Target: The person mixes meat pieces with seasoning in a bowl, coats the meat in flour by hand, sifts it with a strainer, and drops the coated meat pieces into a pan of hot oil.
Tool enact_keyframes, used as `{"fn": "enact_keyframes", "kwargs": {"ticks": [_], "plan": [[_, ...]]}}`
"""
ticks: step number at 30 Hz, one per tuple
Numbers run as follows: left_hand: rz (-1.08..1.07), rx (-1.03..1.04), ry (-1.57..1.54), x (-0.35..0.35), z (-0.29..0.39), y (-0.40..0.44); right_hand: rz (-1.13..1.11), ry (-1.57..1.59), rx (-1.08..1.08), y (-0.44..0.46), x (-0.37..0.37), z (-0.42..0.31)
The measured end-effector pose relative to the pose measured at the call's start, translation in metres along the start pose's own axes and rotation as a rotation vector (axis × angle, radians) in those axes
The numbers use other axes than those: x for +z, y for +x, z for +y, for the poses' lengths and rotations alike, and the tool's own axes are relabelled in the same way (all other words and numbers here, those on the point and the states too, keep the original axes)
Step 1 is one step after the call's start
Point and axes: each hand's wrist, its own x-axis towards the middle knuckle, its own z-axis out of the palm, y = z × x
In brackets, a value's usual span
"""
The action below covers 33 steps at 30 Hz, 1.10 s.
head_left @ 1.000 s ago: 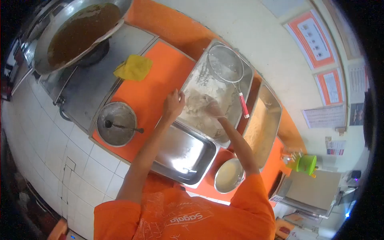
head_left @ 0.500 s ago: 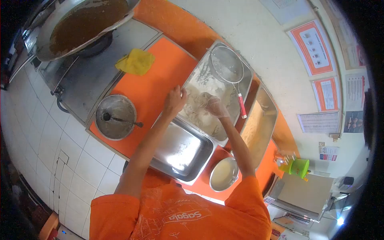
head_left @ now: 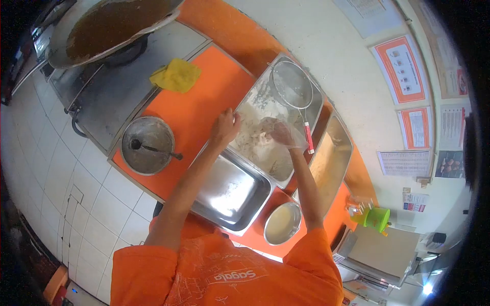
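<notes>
A deep metal tray point(head_left: 282, 175) holds white flour point(head_left: 255, 145) with lumps in it. My left hand point(head_left: 224, 128) is at the tray's left rim, its fingers curled over the edge. Over the flour is my right hand point(head_left: 279, 132), in a loose clear plastic glove, its fingertips pointing down and left at the flour. Those fingertips are blurred, and whether they hold anything cannot be made out. A round wire sieve point(head_left: 292, 84) with a red handle point(head_left: 309, 137) lies across the tray's far right corner.
Nearer me are an empty metal tray point(head_left: 229, 191) and a bowl of pale liquid point(head_left: 282, 224). A tray of orange-tan powder point(head_left: 329, 158) stands right. Left are a bowl with a utensil point(head_left: 148, 145), a yellow cloth point(head_left: 176, 75) and a wide pan of brown liquid point(head_left: 115, 25).
My right hand has lifted slightly and shifted right over the flour, its glove flaring wider. My left hand stays at the rim. The whole view has shifted a little.
</notes>
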Motion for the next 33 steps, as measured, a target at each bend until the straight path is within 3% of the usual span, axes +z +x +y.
{"fn": "enact_keyframes", "kwargs": {"ticks": [3, 5, 7, 9, 11, 13, 17, 20, 23, 26, 27, 30, 33], "plan": [[-0.003, 0.008, -0.008, 0.000, 0.000, -0.001, 0.172, -0.413, -0.113, 0.005, 0.043, 0.025], [0.016, 0.015, -0.005, 0.001, -0.001, -0.001, 0.000, 0.410, 0.077, 0.010, 0.045, 0.034], [0.007, 0.005, 0.009, -0.002, 0.001, -0.001, -0.108, 0.832, 0.274, 0.021, 0.027, 0.028], [-0.031, -0.020, 0.030, -0.006, 0.005, -0.002, -0.141, 0.849, 0.481, 0.038, 0.013, 0.016], [-0.005, -0.007, 0.004, 0.002, -0.003, -0.002, -0.191, 0.359, 0.215, 0.063, 0.101, 0.029], [0.009, 0.003, 0.015, 0.004, -0.003, 0.000, -0.085, 0.111, 0.086, 0.073, 0.135, 0.019], [-0.032, -0.041, 0.015, -0.007, 0.009, -0.002, 0.376, 0.102, 0.092, 0.032, 0.159, -0.055], [-0.003, -0.015, 0.006, 0.002, 0.001, 0.001, -0.142, 0.439, 0.362, 0.019, 0.137, -0.032], [0.016, -0.005, 0.013, 0.002, 0.000, 0.003, -0.267, 0.348, 0.538, 0.015, 0.078, -0.022], [0.006, -0.011, -0.003, 0.003, 0.000, 0.001, -0.046, 0.473, 0.361, 0.005, 0.108, 0.010], [0.008, -0.009, -0.010, 0.004, -0.001, 0.002, 0.037, 0.572, 0.280, 0.001, 0.073, -0.009], [0.061, 0.034, 0.010, 0.004, -0.001, 0.000, 0.252, 1.156, 0.149, 0.007, 0.110, 0.011], [-0.023, -0.018, 0.055, 0.000, 0.001, 0.001, 0.119, 0.626, 0.176, 0.014, 0.108, 0.019]]}}
